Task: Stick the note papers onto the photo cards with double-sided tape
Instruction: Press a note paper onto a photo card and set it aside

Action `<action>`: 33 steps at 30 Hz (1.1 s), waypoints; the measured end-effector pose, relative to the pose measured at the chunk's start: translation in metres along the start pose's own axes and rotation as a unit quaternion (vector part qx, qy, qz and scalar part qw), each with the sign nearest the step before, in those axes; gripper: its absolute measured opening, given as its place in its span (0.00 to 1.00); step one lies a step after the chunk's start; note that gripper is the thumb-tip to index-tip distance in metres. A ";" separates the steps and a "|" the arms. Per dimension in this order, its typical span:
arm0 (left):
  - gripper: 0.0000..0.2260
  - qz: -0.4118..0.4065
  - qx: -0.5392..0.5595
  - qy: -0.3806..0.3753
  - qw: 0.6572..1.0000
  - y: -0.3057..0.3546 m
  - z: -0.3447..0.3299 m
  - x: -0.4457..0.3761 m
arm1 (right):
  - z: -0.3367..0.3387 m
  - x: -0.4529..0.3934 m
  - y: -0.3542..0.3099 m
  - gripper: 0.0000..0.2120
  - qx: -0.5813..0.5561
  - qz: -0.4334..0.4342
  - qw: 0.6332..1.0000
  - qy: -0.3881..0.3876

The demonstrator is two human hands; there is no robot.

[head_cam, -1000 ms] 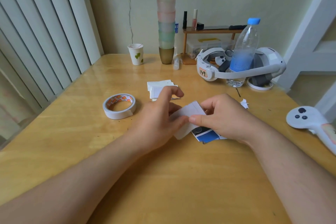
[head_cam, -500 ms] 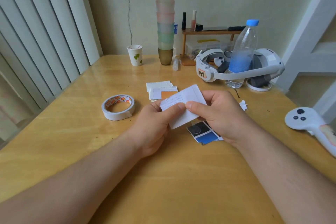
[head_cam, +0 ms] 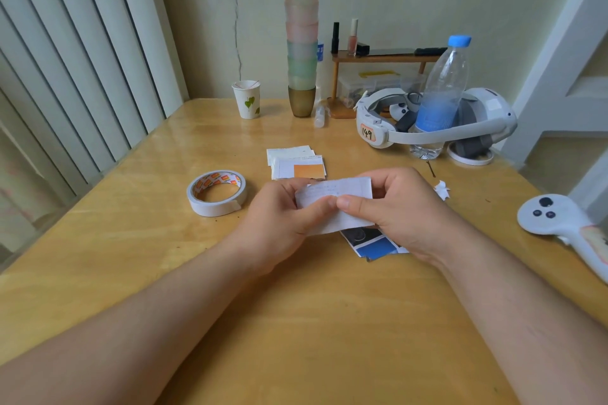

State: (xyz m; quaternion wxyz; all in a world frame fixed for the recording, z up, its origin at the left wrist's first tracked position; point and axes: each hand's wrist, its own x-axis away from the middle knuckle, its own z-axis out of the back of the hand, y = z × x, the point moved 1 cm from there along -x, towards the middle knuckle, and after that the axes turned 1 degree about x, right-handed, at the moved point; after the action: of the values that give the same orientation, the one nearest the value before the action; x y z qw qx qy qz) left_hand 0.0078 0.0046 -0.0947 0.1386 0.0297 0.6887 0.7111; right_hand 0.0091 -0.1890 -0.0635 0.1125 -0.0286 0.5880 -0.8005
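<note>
The desk [head_cam: 131,256] carries everything, with the spare materials pushed toward the middle and back so the near side is free for working. Behind sit a headset [head_cam: 437,122] with a water bottle [head_cam: 442,99] standing in its band, a tall stack of cups [head_cam: 302,33] and a paper cup [head_cam: 247,99]; a controller [head_cam: 552,217] lies at the right edge.

The tape roll [head_cam: 217,192] rests just left of the hands, probably kept within reach for the next strip. A small pile of note papers [head_cam: 296,163] waits beyond the hands.

The left hand [head_cam: 279,220] and right hand [head_cam: 401,210] each pinch one note paper [head_cam: 335,204] between thumb and fingers, lifted off the desk, likely to handle tape on it; no tape is visible on it. A photo card [head_cam: 375,245] lies flat directly beneath, partly hidden by the paper and the right hand, apparently placed to receive the note.
</note>
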 end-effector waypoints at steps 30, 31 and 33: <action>0.15 0.028 0.016 0.023 0.999 -0.003 0.006 -0.003 | -0.009 -0.004 0.005 0.03 -0.020 0.007 0.998 0.063; 0.14 0.025 0.020 0.023 0.999 -0.002 0.006 -0.002 | -0.009 -0.003 0.005 0.04 -0.025 0.002 0.998 0.054; 0.12 0.010 0.005 0.029 1.000 -0.001 0.006 -0.002 | -0.008 -0.002 0.004 0.05 -0.045 -0.004 0.998 0.035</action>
State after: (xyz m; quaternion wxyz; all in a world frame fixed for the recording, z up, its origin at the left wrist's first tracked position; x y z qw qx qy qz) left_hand 0.0115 0.0099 -0.0949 0.1117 0.0165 0.6955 0.7096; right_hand 0.0104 -0.1822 -0.0694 0.0875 -0.0082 0.6271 -0.7740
